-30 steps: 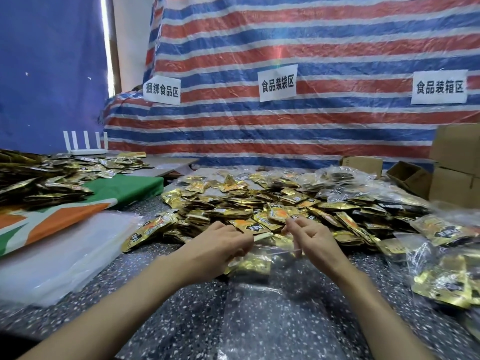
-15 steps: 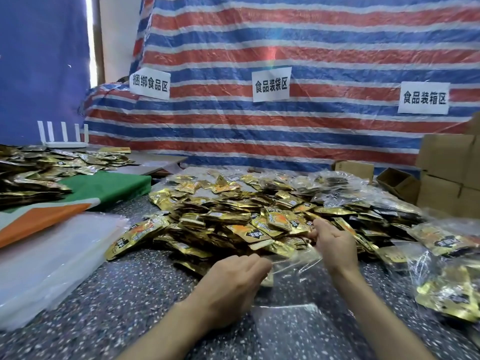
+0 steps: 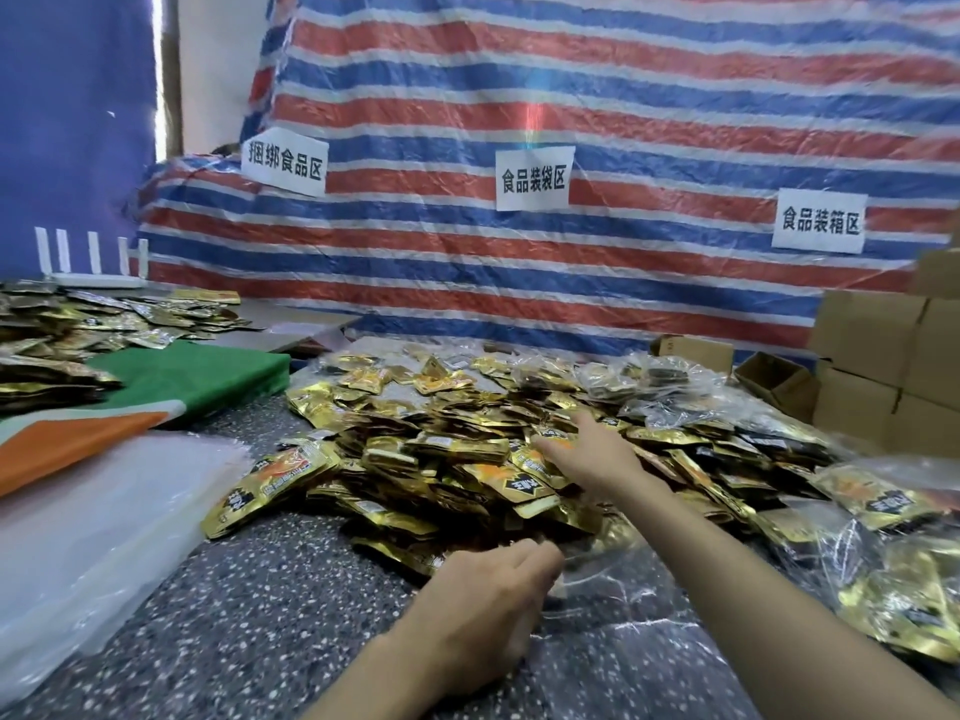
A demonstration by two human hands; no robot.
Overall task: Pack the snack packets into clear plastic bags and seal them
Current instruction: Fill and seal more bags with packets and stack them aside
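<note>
Hands have separated since a second ago, when both worked at the mouth of the clear plastic bag (image 3: 623, 610). Right hand (image 3: 589, 454) has left the bag and now lies out on the pile of snack packets (image 3: 457, 449), fingers (image 3: 589, 431) straight and spread, resting on the top packets with none gripped yet. Left hand (image 3: 483, 605) stays at the near edge of the pile, fingers curled at the bag's mouth. It appears to pinch the film there, though the contact itself is partly hidden. Bag lies flat on the speckled desk (image 3: 260, 615), mouth toward the pile, between the two forearms; its contents cannot be told.

Meaning for the task: opening of the mouth is judged finished, and loading begins. Next action required is a gathering grip on several packets, drawn back to the held mouth. Filled bags (image 3: 904, 605) lie at the right.
</note>
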